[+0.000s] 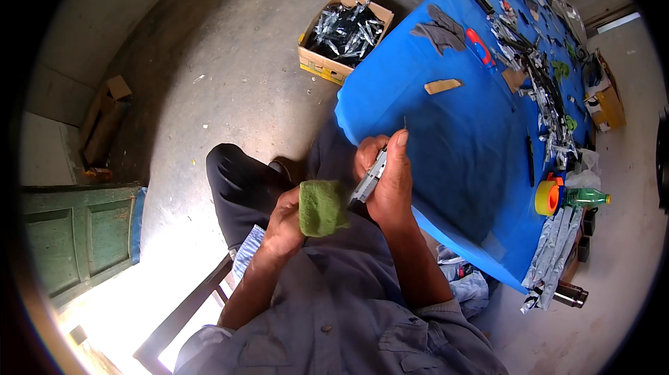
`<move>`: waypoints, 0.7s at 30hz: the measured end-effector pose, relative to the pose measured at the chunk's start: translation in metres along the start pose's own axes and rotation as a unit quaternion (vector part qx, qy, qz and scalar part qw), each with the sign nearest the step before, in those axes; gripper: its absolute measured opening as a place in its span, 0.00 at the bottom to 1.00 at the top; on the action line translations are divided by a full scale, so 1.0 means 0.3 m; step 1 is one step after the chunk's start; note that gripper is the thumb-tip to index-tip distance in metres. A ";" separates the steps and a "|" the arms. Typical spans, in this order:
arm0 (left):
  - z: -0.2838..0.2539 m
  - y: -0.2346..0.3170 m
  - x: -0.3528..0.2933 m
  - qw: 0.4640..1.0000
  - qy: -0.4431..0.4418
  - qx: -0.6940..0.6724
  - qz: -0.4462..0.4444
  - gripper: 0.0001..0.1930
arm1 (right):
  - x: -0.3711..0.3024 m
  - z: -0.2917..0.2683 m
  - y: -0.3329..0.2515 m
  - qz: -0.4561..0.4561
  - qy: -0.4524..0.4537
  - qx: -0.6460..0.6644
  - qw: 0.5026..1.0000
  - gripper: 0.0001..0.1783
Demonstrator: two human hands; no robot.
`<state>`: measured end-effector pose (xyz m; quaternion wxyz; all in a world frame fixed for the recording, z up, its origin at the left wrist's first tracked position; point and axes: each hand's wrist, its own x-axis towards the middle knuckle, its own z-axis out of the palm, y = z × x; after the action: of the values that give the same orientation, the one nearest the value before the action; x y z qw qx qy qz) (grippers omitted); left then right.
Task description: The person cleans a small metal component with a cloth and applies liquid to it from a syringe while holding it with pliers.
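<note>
Above my lap, my left hand (282, 227) is closed on a green fuzzy pad (321, 209), which looks like a scouring pad or cloth. Its fingertips are partly hidden behind the pad. To the right, my right hand (393, 190) grips a narrow silver-grey metal part (370, 178) with slots along it. The part slants, its lower end close to the pad's right edge; whether they touch I cannot tell. A thin dark tip sticks up beside my right thumb. Both hands are raised at the near left edge of the blue-covered table (390, 106).
On the table lie grey gloves (442, 29), a red-and-blue handled tool (479, 47), a tan strip (443, 86), yellow and orange tape rolls (548, 196), a green bottle (587, 198) and a long heap of metal parts (547, 106). A cardboard box (323, 66) of similar parts stands on the floor.
</note>
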<state>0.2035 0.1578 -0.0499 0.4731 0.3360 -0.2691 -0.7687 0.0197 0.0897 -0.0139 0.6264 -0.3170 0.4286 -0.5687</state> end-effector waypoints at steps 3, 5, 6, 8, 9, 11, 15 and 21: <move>0.013 0.008 0.000 0.999 -0.012 0.029 -0.008 0.17 | 0.001 -0.011 0.003 -0.023 -0.003 -0.011 1.000 0.39; 0.033 0.015 -0.002 0.998 -0.002 0.056 -0.006 0.21 | -0.001 -0.020 0.005 -0.034 0.004 -0.025 0.999 0.37; 0.032 0.015 -0.003 0.998 0.001 0.055 -0.009 0.22 | -0.002 -0.024 0.006 -0.040 0.008 -0.032 0.999 0.37; 0.025 0.014 -0.003 0.999 0.005 0.052 -0.014 0.23 | -0.005 -0.020 0.001 -0.056 0.024 -0.037 0.997 0.36; 0.021 0.014 -0.003 0.999 0.005 0.051 -0.002 0.22 | -0.006 -0.020 -0.002 -0.064 0.032 -0.039 0.997 0.36; 0.014 0.015 -0.005 0.998 0.004 0.051 0.022 0.21 | -0.006 -0.052 0.004 -0.068 0.026 -0.024 0.997 0.34; 0.004 0.002 -0.010 0.996 -0.013 0.084 0.041 0.25 | -0.015 -0.074 -0.011 -0.065 0.036 0.035 0.997 0.25; 0.100 -0.021 0.053 0.998 0.013 0.047 0.039 0.26 | -0.063 -0.126 -0.015 -0.044 0.007 -0.053 0.998 0.10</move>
<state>0.1718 0.1487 -0.0399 0.4897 0.3568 -0.3116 -0.7320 -0.0159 0.1112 -0.0229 0.5804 -0.3640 0.4481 -0.5743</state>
